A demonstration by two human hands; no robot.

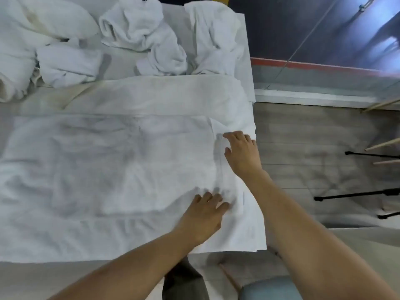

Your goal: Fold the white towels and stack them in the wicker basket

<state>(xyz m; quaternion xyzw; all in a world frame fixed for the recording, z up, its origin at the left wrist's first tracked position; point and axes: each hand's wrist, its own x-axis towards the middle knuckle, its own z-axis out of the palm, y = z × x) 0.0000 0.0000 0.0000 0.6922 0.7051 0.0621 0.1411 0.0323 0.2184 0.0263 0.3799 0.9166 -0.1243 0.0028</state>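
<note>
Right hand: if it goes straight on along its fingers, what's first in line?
Likely the turned-up towel corner just ahead of the right hand; depth is unclear.

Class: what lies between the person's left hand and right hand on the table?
Between the left hand and right hand lies only the spread towel, a shadowed, creased strip of it. Nothing else sits there, as the head view shows.

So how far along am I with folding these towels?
Early, it seems. Done: no folded towel or basket shows. In hand: the left hand and right hand are on the right end of a spread towel, not yet folded. Left: crumpled towels lie beyond it.
</note>
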